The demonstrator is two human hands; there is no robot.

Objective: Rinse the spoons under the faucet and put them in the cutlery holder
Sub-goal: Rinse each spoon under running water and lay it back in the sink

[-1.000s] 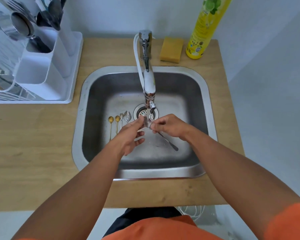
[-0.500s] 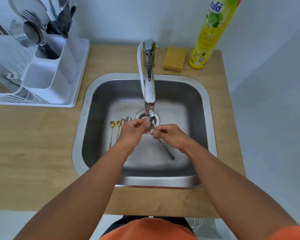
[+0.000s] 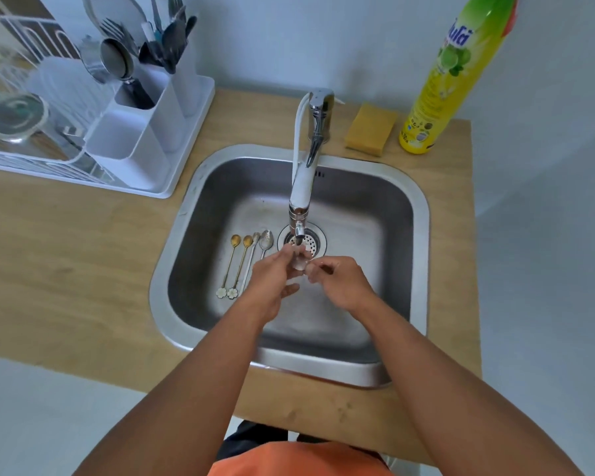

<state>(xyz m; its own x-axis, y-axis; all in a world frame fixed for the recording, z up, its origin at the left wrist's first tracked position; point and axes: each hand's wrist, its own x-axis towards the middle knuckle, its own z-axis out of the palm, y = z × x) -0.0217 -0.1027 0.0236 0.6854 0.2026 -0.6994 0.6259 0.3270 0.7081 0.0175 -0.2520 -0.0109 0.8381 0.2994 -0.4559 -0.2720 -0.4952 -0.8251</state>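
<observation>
- Spoon being rinsed (image 3: 299, 261): held btwn both hands right under faucet (image 3: 302, 187) spout, above the drain (image 3: 303, 242). Blurry w/ water running over it, only the bowl part visible; handle hidden by the hands. Placed there prob so the stream hits the bowl and runoff goes straight down the drain.
- Right hand (image 3: 340, 283): fingers pinched closed on one end of that spoon, looks like the steadying grip.
- Left hand (image 3: 275, 280): fingertips closed on the bowel-side end i.e. the spoon's bowl, lower fingers loose/spread; prob rubbing it clean, can't confirm.
- Other spoons (image 3: 246, 259): four lying side by side on sink floor just left of drain, bowls toward the faucet; two gold w/ flower ends, two silver. Left hand partly covers the silver handles. Parked near the stream so next pick is a short reach; judged not yet rinsed.
- Sink (image 3: 421, 214): steel, set in wooden surface (image 3: 66, 255).
- Cutlery holder (image 3: 152, 108): white, back-left on the surface, at corner of dish rack (image 3: 24, 139); already has forks/utensils upright. Well apart from sink, so drop-off needs a reach left.
- Sponge (image 3: 370, 130) + soap bottle (image 3: 454, 77) behind sink, right of faucet, not in use.
- Progress: early-mid, one spoon in rinse, four waiting.
</observation>
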